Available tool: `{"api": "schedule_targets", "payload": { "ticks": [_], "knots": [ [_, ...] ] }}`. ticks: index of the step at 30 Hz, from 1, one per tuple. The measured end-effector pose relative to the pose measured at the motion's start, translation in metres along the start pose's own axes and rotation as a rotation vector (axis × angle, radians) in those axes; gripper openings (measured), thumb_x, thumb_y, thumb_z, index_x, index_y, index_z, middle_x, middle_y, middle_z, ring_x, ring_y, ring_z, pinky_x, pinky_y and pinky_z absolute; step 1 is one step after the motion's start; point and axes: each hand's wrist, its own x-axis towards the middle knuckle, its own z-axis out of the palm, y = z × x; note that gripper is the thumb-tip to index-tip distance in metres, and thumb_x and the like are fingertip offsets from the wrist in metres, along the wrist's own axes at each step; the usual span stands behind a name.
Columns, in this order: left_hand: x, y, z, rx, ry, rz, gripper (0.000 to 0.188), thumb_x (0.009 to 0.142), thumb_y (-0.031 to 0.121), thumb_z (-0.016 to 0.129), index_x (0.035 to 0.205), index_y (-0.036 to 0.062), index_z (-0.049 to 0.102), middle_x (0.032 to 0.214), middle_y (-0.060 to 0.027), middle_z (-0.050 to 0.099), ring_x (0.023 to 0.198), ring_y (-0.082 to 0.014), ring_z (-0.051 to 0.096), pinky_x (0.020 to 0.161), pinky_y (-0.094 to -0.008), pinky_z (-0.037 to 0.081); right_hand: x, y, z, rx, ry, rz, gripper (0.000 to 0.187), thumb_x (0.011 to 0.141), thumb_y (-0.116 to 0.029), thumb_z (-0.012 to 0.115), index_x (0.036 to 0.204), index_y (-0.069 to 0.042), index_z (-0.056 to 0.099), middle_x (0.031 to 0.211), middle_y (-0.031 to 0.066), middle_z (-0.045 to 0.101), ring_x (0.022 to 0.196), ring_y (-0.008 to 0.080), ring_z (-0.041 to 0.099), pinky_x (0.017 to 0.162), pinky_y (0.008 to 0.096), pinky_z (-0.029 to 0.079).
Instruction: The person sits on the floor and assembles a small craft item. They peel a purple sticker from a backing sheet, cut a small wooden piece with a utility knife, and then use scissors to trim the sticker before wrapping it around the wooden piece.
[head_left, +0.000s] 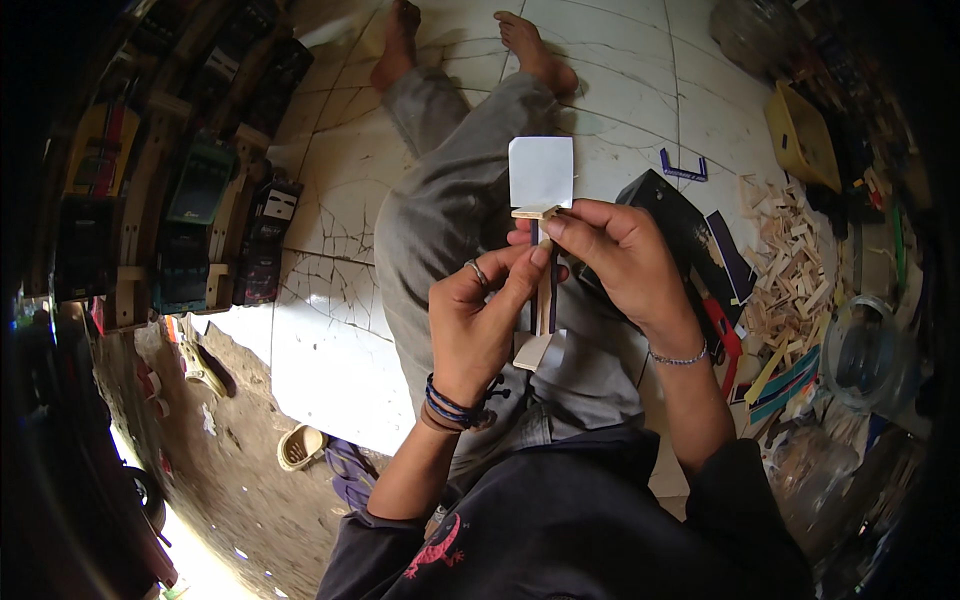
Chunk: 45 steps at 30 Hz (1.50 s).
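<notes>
Above my lap, both my hands hold a small wooden frame point(545, 300) made of slim dark-edged uprights with a light wood piece at each end. A blank white square card point(541, 172) stands out at its far end. My left hand point(478, 318) pinches the middle of the uprights between thumb and fingers. Around the far end close the fingers of my right hand point(622, 255), close to the lower edge of the card. The fingers partly hide where the pieces join.
Right of my legs lie a black box point(660, 215), a purple bracket point(685, 170), a red-handled tool point(722, 335) and a pile of small wood pieces point(790, 265). Beyond stand a yellow basket point(803, 140) and a clear plastic container point(862, 350). A rack of packages point(200, 180) lines the left.
</notes>
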Motion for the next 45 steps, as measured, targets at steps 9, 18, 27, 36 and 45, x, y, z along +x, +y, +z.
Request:
{"api": "schedule_targets", "payload": {
  "ticks": [9,18,27,36,45],
  "knots": [
    [0.001,0.002,-0.002,0.052,0.006,-0.058,0.027,0.096,0.013,0.074,0.117,-0.0023,0.071,0.095,-0.0036,0.075,0.085,-0.0049,0.065,0.076,-0.0207,0.051,0.003,0.009,0.000,-0.145,0.055,-0.086,0.026,0.103,-0.016,0.061,0.118,0.002,0.071,0.097,0.0040,0.076,0.090,0.0050,0.065,0.079,0.0233,0.053],
    [0.005,-0.004,-0.006,-0.048,-0.004,-0.126,0.028,0.094,0.011,0.076,0.119,-0.0009,0.073,0.094,-0.0026,0.075,0.085,-0.0054,0.066,0.076,-0.0214,0.052,0.003,0.014,0.000,-0.054,-0.003,-0.063,0.027,0.103,-0.018,0.062,0.120,0.001,0.071,0.102,0.0045,0.076,0.094,0.0055,0.065,0.082,0.0236,0.053],
    [0.003,-0.001,-0.007,-0.063,-0.113,-0.130,0.035,0.098,0.015,0.070,0.128,-0.0023,0.066,0.109,-0.0114,0.075,0.095,-0.0131,0.069,0.087,-0.0272,0.054,0.007,0.007,-0.010,0.039,-0.081,0.050,0.029,0.104,-0.016,0.060,0.122,0.005,0.068,0.109,0.0121,0.075,0.104,0.0165,0.070,0.096,0.0303,0.053],
    [0.006,0.005,-0.023,0.027,-0.348,-0.270,0.031,0.098,0.014,0.070,0.123,-0.0047,0.066,0.107,-0.0103,0.076,0.100,-0.0136,0.070,0.092,-0.0268,0.053,0.008,0.004,-0.005,0.059,-0.024,0.054,0.029,0.103,-0.017,0.061,0.121,0.005,0.069,0.106,0.0115,0.075,0.099,0.0159,0.071,0.091,0.0288,0.055],
    [0.003,0.005,-0.019,0.144,-0.251,-0.271,0.026,0.096,0.016,0.074,0.114,-0.0017,0.070,0.098,-0.0004,0.073,0.090,-0.0036,0.062,0.081,-0.0214,0.050,0.005,0.004,0.001,-0.109,0.050,0.036,0.029,0.104,-0.018,0.060,0.120,0.004,0.069,0.099,0.0092,0.077,0.092,0.0105,0.070,0.083,0.0259,0.055]
  ]
}}
